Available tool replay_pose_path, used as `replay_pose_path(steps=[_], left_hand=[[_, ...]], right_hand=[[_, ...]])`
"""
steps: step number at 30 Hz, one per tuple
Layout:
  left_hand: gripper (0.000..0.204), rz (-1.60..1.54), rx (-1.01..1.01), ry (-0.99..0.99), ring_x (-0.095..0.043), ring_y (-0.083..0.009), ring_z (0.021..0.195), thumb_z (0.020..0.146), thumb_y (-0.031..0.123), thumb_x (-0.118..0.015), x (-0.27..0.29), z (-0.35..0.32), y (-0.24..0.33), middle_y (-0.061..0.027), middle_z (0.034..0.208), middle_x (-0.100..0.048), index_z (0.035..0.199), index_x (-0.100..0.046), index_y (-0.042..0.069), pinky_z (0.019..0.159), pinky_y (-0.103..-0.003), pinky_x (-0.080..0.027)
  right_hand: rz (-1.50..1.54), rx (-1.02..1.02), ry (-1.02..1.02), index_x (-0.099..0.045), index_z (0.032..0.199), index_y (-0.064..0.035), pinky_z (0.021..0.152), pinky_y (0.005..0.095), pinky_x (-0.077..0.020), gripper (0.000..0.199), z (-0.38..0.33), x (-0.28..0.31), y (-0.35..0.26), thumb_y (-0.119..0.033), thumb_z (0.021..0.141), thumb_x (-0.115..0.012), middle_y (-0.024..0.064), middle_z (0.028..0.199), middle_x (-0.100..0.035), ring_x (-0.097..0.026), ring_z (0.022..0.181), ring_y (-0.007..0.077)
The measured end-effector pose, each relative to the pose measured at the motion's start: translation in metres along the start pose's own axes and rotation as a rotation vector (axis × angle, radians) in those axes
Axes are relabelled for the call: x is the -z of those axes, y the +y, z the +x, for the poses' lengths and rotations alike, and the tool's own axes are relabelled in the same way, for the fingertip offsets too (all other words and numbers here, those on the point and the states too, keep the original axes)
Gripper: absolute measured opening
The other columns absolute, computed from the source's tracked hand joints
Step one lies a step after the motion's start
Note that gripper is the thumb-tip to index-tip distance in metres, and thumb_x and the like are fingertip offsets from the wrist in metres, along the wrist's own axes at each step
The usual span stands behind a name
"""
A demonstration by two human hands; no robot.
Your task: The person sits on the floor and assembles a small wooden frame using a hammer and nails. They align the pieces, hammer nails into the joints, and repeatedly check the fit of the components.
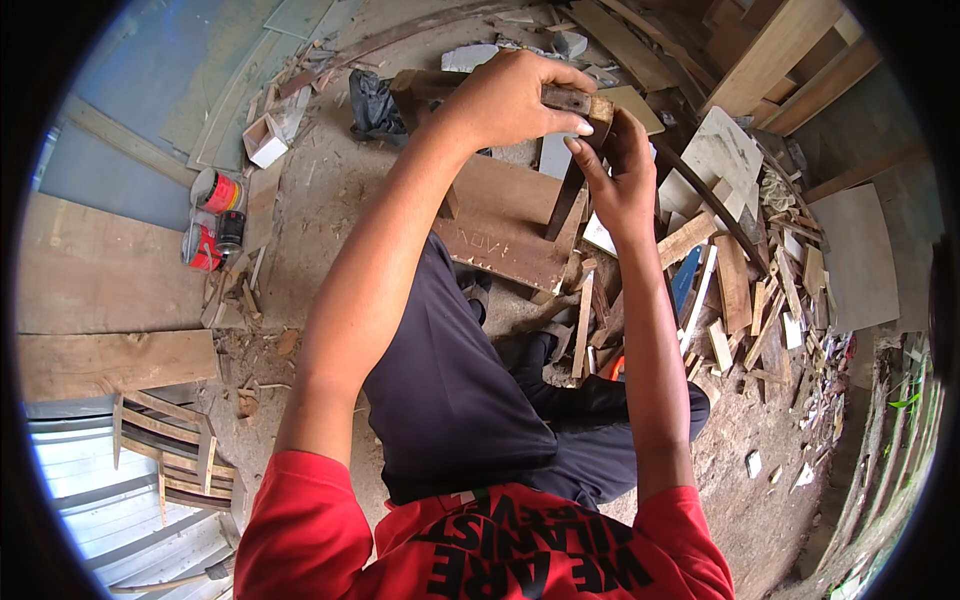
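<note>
Both hands are raised in front of me at a dark wooden frame point(568, 190) with long narrow legs or slats. My left hand point(512, 102) grips its top corner, fingers over the far side and thumb on the near side. Beside it, my right hand point(622, 178) closes round the same corner from the right, thumb pointing up and fingers behind the wood. A paler wood end point(601, 108) shows between the two hands. Behind and below is a wide brown board point(505, 225); my left wrist and forearm hide part of the frame.
Wood offcuts point(735, 285) are heaped on the right, with a blue-bladed saw point(686, 278) among them. Red paint cans point(203, 246) stand at the left near plywood sheets point(110, 265). A black plastic bag point(375, 105) lies beyond my left arm. A slatted wooden piece point(170, 450) sits lower left.
</note>
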State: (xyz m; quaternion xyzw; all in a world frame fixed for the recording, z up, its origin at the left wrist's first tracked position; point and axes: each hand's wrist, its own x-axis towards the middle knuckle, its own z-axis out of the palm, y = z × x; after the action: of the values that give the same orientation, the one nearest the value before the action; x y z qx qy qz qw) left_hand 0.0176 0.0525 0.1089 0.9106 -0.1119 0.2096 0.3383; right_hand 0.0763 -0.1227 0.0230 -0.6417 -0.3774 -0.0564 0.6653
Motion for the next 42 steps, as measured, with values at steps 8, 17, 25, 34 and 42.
replay_pose_path(steps=[8,17,25,34,42], left_hand=[[0.051,0.146,-0.028,0.011,-0.07,-0.0303,0.097,0.073,0.045,-0.08,-0.003,0.004,-0.004,-0.0148,0.102,-0.073,0.11,-0.073,0.01,0.086,-0.039,-0.054],[0.049,0.088,0.044,-0.022,-0.07,-0.0311,0.096,0.073,0.043,-0.081,-0.001,0.004,0.0,-0.0149,0.098,-0.073,0.107,-0.074,0.008,0.086,-0.039,-0.054],[0.046,0.134,0.024,-0.019,-0.07,-0.0322,0.097,0.074,0.041,-0.08,-0.002,0.004,0.002,-0.0158,0.098,-0.073,0.108,-0.073,0.01,0.087,-0.04,-0.054],[0.048,0.14,0.032,-0.041,-0.069,-0.0294,0.096,0.075,0.038,-0.081,-0.001,0.005,0.003,-0.0168,0.101,-0.073,0.11,-0.072,0.007,0.085,-0.038,-0.052],[0.05,0.083,0.003,-0.042,-0.068,-0.0222,0.094,0.074,0.036,-0.084,0.006,0.004,0.002,-0.0148,0.104,-0.073,0.111,-0.073,0.004,0.084,-0.032,-0.052]], right_hand=[[0.01,0.019,0.027,-0.044,0.134,0.0056,0.097,0.0334,-0.0496,0.059,0.0,-0.003,0.005,-0.006,0.086,-0.076,0.0167,0.122,-0.063,-0.062,0.113,0.021],[0.095,0.022,-0.004,-0.043,0.135,0.0048,0.095,0.0333,-0.0506,0.059,0.001,-0.002,0.008,-0.006,0.087,-0.076,0.0157,0.123,-0.063,-0.063,0.111,0.0199],[0.03,-0.046,-0.023,-0.038,0.142,0.0008,0.092,0.0332,-0.0513,0.068,-0.015,-0.01,0.027,-0.009,0.087,-0.076,0.0162,0.119,-0.065,-0.065,0.107,0.0199],[0.077,-0.103,0.028,-0.027,0.15,0.001,0.107,0.0417,-0.0386,0.071,-0.054,-0.021,0.052,-0.026,0.096,-0.064,0.0205,0.129,-0.057,-0.052,0.124,0.0271],[-0.01,-0.145,-0.055,-0.028,0.149,0.007,0.105,0.0344,-0.0392,0.063,-0.053,-0.013,0.062,-0.022,0.101,-0.056,0.0229,0.139,-0.052,-0.052,0.126,0.0254]])
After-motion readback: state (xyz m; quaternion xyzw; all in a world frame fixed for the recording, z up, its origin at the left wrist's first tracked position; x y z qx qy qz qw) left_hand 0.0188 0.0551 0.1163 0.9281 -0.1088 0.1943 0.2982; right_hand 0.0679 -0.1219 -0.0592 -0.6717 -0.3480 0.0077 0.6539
